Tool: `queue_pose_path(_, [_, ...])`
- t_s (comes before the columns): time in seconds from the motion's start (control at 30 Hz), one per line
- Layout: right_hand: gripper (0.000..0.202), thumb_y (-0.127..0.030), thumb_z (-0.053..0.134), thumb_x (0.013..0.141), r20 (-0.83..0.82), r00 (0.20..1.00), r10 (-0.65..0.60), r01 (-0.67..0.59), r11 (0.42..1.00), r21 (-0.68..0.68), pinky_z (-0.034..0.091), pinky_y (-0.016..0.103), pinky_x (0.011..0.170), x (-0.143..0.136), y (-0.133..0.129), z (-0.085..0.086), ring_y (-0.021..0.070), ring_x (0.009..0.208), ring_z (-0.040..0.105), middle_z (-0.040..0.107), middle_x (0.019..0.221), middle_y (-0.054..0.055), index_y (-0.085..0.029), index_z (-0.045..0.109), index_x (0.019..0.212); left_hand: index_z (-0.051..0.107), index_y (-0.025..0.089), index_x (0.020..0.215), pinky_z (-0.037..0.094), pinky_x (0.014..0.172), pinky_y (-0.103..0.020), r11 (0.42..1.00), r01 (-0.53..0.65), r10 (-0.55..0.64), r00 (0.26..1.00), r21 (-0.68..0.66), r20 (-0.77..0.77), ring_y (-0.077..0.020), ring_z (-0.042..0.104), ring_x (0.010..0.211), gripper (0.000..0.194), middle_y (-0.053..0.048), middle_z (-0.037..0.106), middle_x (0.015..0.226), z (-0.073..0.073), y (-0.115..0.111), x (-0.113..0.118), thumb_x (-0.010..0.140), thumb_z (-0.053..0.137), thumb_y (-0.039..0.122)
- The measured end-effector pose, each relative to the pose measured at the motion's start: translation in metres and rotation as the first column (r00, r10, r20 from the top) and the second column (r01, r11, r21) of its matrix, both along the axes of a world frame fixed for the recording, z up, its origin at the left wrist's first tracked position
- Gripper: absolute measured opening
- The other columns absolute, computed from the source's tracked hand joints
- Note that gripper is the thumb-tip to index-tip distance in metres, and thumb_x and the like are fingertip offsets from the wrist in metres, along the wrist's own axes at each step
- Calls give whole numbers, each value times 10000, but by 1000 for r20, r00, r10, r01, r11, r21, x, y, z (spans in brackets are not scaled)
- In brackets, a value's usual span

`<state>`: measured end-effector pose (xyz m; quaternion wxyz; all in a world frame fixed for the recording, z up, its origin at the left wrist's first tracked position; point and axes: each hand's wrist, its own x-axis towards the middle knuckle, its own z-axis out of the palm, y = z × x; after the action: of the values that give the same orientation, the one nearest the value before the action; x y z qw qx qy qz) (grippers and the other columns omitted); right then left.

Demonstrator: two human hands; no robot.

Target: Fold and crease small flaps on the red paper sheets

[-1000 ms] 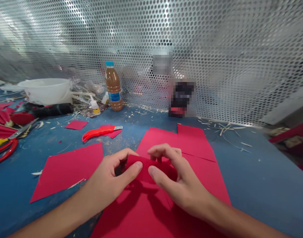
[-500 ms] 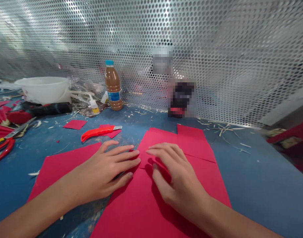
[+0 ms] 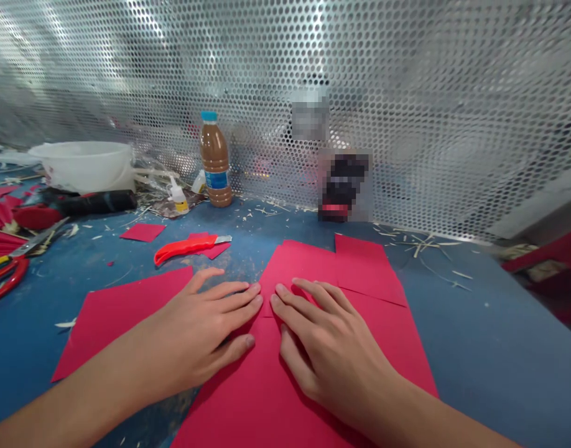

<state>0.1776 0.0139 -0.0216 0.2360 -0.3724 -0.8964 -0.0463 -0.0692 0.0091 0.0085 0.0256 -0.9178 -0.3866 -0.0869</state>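
A large red sheet (image 3: 248, 392) lies on the blue table, with smaller red pieces on its far part, one of them (image 3: 364, 264) at the right. My left hand (image 3: 211, 330) rests fingers spread at the sheet's left edge, fingertips touching the red paper. Flat on the paper just to the right is my right hand (image 3: 327, 336), its fingers stretched out and slightly apart. Neither hand grips anything. Another red sheet (image 3: 122, 305) lies partly beneath my left forearm. Beyond my left hand, an orange cutter (image 3: 185, 247) with its blade out lies partly over a small red piece.
At the left are red-handled scissors (image 3: 10, 274), a black and red tool (image 3: 99, 202) and a white tub (image 3: 87, 167). A glue bottle (image 3: 178, 198) and a brown-filled bottle (image 3: 215, 162) stand before the perforated metal wall (image 3: 248, 56). Pale slivers are scattered about.
My right hand has lowered and flattened onto the red paper, its fingertips moving slightly left and down. My left hand has shifted only a little. The view has moved slightly.
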Motion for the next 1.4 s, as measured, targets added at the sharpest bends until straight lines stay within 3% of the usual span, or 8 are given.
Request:
queue_pose_path(0.3, [371, -173, 535, 964, 5, 1000, 18, -18, 1000, 9, 434, 504, 1067, -1, -1, 3, 325, 1178, 615, 749, 1344, 41, -170, 719, 1287, 612, 231, 1469, 430, 1167, -514, 998, -61, 60, 998, -32, -27, -277, 608, 1378, 443, -34, 636, 1513, 3, -10, 8, 1063, 541, 390])
queue_pose_path(0.57, [371, -149, 537, 951, 16, 1000, 2, -3, 1000, 24, 443, 513, 1029, -2, -1, 3, 326, 1120, 603, 753, 1333, 35, -177, 724, 1271, 617, 117, 1472, 562, 1085, -552, 994, -106, 109, 990, 28, -94, -347, 655, 1330, 501, -123, 611, 1512, 3, -20, 20, 1041, 519, 351])
queue_pose_path(0.77, [400, -164, 533, 970, 59, 998, -13, 10, 999, 53, 413, 514, 1041, -1, -6, 0, 315, 1131, 596, 742, 1354, 48, -158, 685, 1341, 608, 105, 1480, 569, 1091, -551, 993, -106, 113, 985, 57, -132, -355, 643, 1345, 508, -142, 580, 1524, 2, -22, 21, 1054, 488, 353])
queue_pose_path(0.93, [415, -185, 505, 993, 83, 996, -28, 22, 997, 76, 376, 528, 1071, -4, -10, -1, 320, 1136, 598, 747, 1345, 74, -124, 673, 1367, 635, 114, 1456, 553, 1099, -551, 991, -120, 124, 989, 60, -78, -357, 653, 1331, 495, -142, 612, 1503, -2, -23, 21, 1064, 468, 365])
queue_pose_path(1.03, [413, -182, 499, 997, 96, 995, -28, 22, 998, 59, 396, 541, 1053, -4, -9, 1, 322, 1104, 610, 741, 1359, 72, -129, 677, 1366, 646, 143, 1444, 515, 1123, -554, 992, -126, 127, 991, 23, -29, -343, 652, 1331, 470, -123, 639, 1492, -2, -19, 18, 1074, 469, 373])
queue_pose_path(1.17, [405, -199, 506, 1008, 81, 997, -5, 5, 1000, 1, 452, 541, 1024, 1, -6, 7, 325, 1110, 623, 717, 1405, 29, -185, 677, 1375, 628, 261, 1451, 327, 1261, -495, 995, -100, 100, 994, -2, 35, -244, 616, 1369, 395, -16, 662, 1488, 0, -6, 7, 1094, 494, 362])
queue_pose_path(1.3, [431, -219, 482, 1027, 110, 993, 49, -43, 998, -55, 432, 563, 1117, 10, 2, 14, 363, 1385, 528, 640, 1507, 45, -209, 644, 1427, 660, 218, 1409, 161, 1293, -499, 986, -4, 3, 1000, 169, 7, -287, 577, 1402, 382, -22, 682, 1462, -5, 4, 3, 1092, 516, 374])
queue_pose_path(1.4, [460, -226, 479, 1026, 149, 982, 115, -100, 990, -103, 419, 584, 1148, 17, 11, 18, 367, 1490, 439, 594, 1555, 25, -232, 611, 1466, 682, 195, 1380, 111, 1287, -500, 971, 21, -15, 1000, 236, -26, -303, 590, 1384, 376, -30, 720, 1408, -8, 4, 5, 1103, 489, 358])
